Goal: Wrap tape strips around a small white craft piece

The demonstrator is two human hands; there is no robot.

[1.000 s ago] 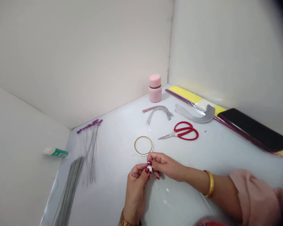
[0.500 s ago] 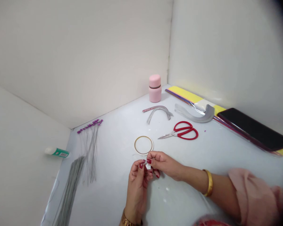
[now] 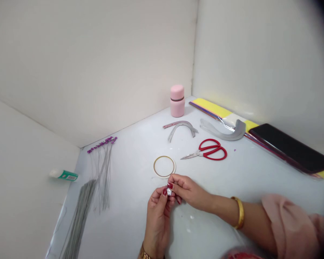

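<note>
No writing can be read: the green label (image 3: 68, 175) on the white tube (image 3: 55, 173) lying beside the wall shows only small print, too blurred to make out.

A: Where are our hands?

B: Our left hand (image 3: 158, 219) rises from the bottom of the view, palm toward us, fingers curled.

A: And our right?

B: Our right hand (image 3: 189, 190) reaches across from the side, its forearm (image 3: 251, 216) nearly level, and its fingertips (image 3: 170, 186) pinch close against those of our left.
</note>
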